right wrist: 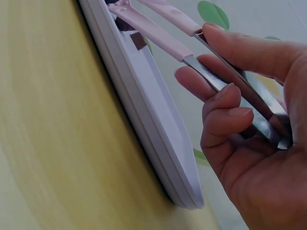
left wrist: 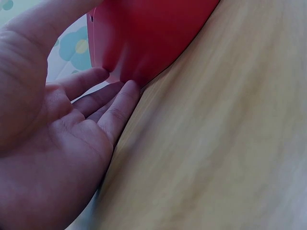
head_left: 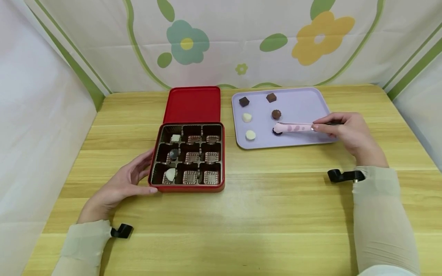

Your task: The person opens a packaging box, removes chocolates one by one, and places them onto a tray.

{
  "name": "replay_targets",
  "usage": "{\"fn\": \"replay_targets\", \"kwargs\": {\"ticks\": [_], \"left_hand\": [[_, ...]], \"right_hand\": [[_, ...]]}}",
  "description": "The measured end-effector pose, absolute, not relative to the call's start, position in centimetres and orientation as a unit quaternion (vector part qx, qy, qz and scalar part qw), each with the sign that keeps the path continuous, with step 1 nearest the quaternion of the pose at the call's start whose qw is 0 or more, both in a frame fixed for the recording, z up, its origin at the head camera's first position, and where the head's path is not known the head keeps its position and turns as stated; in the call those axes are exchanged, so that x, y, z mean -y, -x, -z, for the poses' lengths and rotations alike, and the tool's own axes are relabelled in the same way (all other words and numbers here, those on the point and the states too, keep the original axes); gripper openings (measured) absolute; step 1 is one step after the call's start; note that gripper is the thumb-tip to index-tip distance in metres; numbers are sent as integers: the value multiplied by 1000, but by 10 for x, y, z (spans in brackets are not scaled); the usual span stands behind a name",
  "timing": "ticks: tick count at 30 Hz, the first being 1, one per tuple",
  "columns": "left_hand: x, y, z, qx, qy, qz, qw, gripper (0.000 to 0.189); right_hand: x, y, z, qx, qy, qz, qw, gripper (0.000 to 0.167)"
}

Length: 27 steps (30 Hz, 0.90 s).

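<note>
My right hand (head_left: 348, 130) holds a pair of metal tongs (right wrist: 211, 72) with pink paw-shaped ends, thumb on one arm and fingers on the other. Over the lilac tray (head_left: 304, 103), the tong tips lie at a dark chocolate (head_left: 277, 133), partly covering it; whether they pinch it I cannot tell. At left, the fingers of my left hand (head_left: 126, 180) touch the side of a red box (head_left: 193, 189), its thumb at the front corner. The left wrist view shows those fingers nearly straight. White chocolates (head_left: 170, 174) and a dark round one (head_left: 173, 154) sit in the box's left column.
Several white, brown and dark chocolates (head_left: 250, 135) lie spaced out on the tray's left half. Behind the compartments, the red lid (head_left: 192, 104) lies folded back. A flowered cloth (head_left: 235, 46) hangs behind the wooden table (head_left: 241, 222).
</note>
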<state>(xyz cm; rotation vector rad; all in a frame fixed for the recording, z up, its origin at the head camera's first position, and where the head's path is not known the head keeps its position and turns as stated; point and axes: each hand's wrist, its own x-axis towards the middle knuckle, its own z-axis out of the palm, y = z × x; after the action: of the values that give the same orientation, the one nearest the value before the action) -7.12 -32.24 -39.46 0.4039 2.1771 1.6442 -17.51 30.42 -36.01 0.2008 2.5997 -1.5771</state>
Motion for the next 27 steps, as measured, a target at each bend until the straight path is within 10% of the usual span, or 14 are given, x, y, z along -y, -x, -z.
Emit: {"fn": "replay_targets", "kwargs": {"ticks": [27], "left_hand": [[321, 70, 393, -775, -132, -587, 193, 109]], "right_hand": [[-319, 174, 360, -828, -80, 553, 37, 4]]}}
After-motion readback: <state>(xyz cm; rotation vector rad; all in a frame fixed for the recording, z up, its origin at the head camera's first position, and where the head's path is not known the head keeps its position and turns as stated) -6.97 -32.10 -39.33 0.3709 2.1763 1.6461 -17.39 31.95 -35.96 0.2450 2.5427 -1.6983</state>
